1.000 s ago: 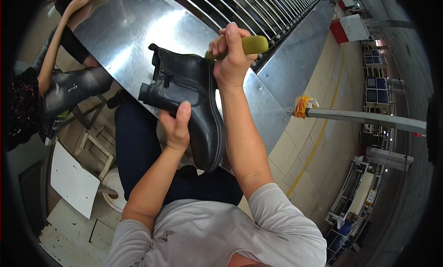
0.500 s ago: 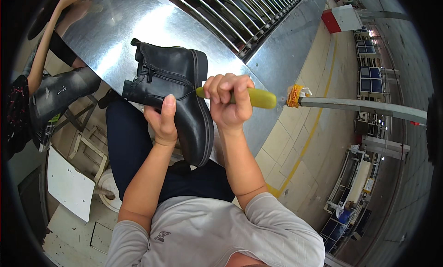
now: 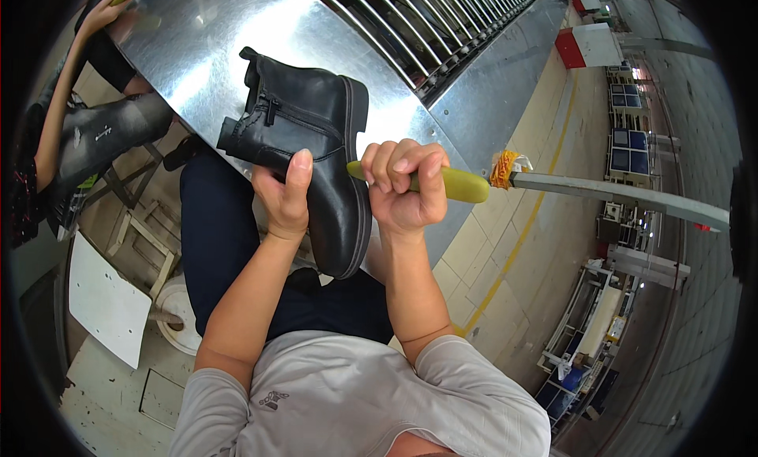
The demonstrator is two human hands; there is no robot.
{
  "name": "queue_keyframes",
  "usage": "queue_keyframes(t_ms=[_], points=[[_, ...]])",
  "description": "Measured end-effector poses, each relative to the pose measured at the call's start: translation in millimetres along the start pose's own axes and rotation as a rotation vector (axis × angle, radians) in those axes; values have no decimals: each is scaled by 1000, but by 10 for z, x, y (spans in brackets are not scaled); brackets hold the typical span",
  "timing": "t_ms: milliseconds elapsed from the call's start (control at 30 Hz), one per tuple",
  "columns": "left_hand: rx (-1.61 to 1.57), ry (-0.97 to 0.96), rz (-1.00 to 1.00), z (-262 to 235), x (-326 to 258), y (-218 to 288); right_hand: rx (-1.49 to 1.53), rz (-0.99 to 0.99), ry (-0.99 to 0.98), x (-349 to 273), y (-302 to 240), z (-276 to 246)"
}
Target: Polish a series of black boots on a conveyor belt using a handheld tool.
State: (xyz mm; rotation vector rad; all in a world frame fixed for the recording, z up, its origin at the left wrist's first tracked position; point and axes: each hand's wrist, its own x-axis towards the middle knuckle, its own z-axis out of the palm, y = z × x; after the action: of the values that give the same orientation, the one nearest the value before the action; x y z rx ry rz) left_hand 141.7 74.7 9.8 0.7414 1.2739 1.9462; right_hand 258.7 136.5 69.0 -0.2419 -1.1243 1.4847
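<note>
A black leather ankle boot (image 3: 312,125) with a side zip lies tilted over the metal table's near edge, sole to the right and toe toward me. My left hand (image 3: 286,196) grips it, thumb on the upper near the instep; the other fingers are partly hidden behind the boot. My right hand (image 3: 405,187) is wrapped round an oblong yellow-green tool (image 3: 466,185) with rounded ends. Its narrow left end reaches the boot's side just above the sole edge. Whether a blade or tip extends from it I cannot make out.
The shiny metal table (image 3: 189,62) borders a roller conveyor (image 3: 442,30). A grey bar (image 3: 616,190) with yellow wrapping juts in at right. At upper left another person's hand (image 3: 103,13) holds a similar yellow-green thing. A white board (image 3: 106,303) and stool frame (image 3: 146,244) stand at left.
The boot and both hands sit slightly farther right in the picture, as the view has shifted a little. The yellow-green tool's end has moved slightly along the sole edge toward the toe.
</note>
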Motion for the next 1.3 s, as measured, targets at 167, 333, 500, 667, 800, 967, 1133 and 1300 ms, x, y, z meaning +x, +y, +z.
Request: queue_keyframes(t_ms=[167, 333, 500, 667, 800, 967, 1133, 1300], points=[[-132, 50, 17, 43, 62, -39, -100, 24, -38, 20, -37, 100], [-69, 42, 57, 81, 92, -20, -161, 60, -45, -31, -97, 43], [-116, -3, 6, 28, 107, -54, 89, 221, -28, -175, -364, 96], [-136, 79, -7, -18, 164, -95, 190, 275, 175, -597, -453, 143], [-77, 69, 14, 1, 216, -117, 16, 313, 367, -729, -481, 57], [-97, 78, -5, 44, 254, -84, -238, 411, 490, -812, -488, 107], [-37, 65, 15, 24, 274, -105, -226, 465, 552, -939, -476, 98], [-214, 161, -79, 126, 333, 57, -255, 431, 619, -1121, -502, 65]])
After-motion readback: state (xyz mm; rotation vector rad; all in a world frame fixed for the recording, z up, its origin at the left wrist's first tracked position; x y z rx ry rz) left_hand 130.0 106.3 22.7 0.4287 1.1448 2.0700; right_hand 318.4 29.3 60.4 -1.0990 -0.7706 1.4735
